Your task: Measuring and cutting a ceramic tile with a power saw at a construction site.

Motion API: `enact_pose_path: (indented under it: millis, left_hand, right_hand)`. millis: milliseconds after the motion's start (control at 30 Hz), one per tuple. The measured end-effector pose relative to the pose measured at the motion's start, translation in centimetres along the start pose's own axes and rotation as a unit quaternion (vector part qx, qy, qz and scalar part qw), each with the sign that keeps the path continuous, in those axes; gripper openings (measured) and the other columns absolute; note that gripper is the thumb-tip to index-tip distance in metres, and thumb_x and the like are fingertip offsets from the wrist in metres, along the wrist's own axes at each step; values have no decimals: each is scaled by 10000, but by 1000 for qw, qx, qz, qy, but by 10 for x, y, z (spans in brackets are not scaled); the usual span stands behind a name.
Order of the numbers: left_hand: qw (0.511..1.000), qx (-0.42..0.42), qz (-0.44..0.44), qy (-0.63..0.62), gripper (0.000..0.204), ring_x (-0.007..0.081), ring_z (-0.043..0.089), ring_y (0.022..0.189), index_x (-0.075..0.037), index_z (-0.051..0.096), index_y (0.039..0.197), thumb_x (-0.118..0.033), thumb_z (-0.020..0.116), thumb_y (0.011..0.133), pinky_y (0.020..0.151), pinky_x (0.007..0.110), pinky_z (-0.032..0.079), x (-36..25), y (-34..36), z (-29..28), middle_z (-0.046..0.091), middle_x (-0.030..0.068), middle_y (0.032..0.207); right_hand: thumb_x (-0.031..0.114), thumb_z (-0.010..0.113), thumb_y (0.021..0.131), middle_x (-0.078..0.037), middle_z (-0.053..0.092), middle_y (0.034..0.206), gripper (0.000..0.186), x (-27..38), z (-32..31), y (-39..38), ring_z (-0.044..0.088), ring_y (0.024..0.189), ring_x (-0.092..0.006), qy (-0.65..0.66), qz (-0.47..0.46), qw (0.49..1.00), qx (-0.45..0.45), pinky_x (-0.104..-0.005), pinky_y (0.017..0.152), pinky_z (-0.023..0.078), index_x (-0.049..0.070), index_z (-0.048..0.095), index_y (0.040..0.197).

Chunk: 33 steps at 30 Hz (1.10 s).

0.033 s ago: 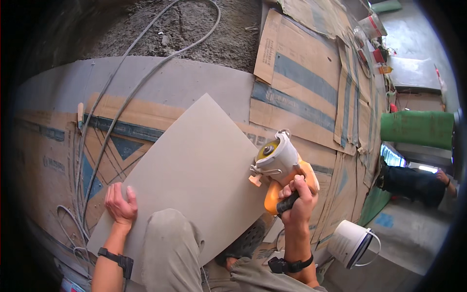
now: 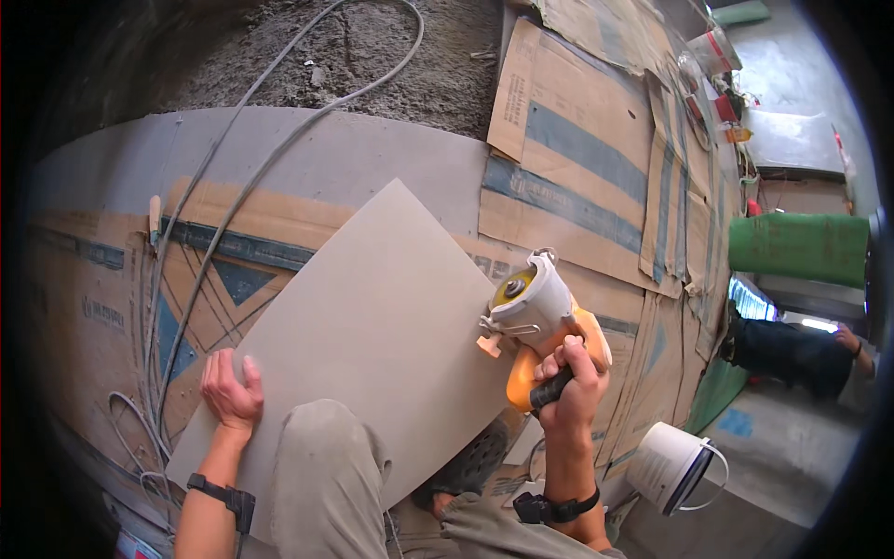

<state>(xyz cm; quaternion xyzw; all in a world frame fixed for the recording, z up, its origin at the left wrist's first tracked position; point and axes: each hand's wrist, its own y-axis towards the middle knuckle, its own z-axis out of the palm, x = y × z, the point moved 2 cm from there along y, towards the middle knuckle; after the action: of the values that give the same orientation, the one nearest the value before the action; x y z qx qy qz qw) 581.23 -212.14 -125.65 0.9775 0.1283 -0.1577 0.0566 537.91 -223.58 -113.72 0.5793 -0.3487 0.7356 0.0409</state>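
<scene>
My right hand [image 2: 568, 387] grips the black handle of an orange and grey power saw [image 2: 545, 317], whose guarded round blade with a yellow centre faces up over the right corner of a large pale square tile [image 2: 368, 289]. My left hand [image 2: 233, 391] is curled on the tile's left edge, fingers bent together. My knee [image 2: 331, 447] in khaki trousers covers part of the tile, and a dark perforated shoe [image 2: 466, 466] shows beside it.
Printed cardboard sheets [image 2: 568, 158] cover the floor around the tile. Grey cables [image 2: 242, 196] loop along the left toward rough concrete [image 2: 270, 56]. At right are a white bucket [image 2: 666, 466], a green roll [image 2: 796, 247] and another person [image 2: 792, 354] in dark clothing.
</scene>
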Motion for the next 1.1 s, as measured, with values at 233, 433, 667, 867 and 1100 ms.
enact_pose_path:
  millis: [233,433,667,867,1100]
  left_hand:
    - [1000,13,-2,4,337,455,586,864,50,586,989,-281,569,927,760,513,472,-2,1,0,591,256,908]
    - [1000,19,-5,6,338,454,582,854,50,583,984,-283,566,928,755,513,469,-2,1,-1,587,255,899]
    - [1000,1,2,5,328,451,582,850,43,583,976,-279,565,918,750,513,466,-1,1,-1,589,250,891]
    - [1000,4,-1,0,305,447,577,837,35,581,966,-264,573,905,742,511,462,-3,2,-2,582,246,878]
    - [1000,10,0,-4,304,444,575,830,34,574,953,-266,570,907,733,511,458,-3,3,-2,576,245,866]
  right_hand:
    - [76,640,941,-10,499,679,81,-1,-2,1,550,555,-147,-1,0,1000,-5,-314,516,492,42,578,982]
    - [72,636,940,-15,509,683,82,-1,-1,-2,554,559,-152,-3,3,1000,-7,-317,520,498,42,574,985]
    - [69,634,940,-20,515,686,81,-5,-3,-2,559,562,-155,3,7,1000,-3,-328,515,501,48,571,986]
    - [69,638,938,-19,509,689,87,-5,-4,-4,561,564,-157,0,10,1000,-6,-326,515,500,44,568,984]
    - [68,635,940,-24,514,694,94,-5,-5,-4,564,566,-158,0,11,1000,-2,-327,516,507,40,564,994]
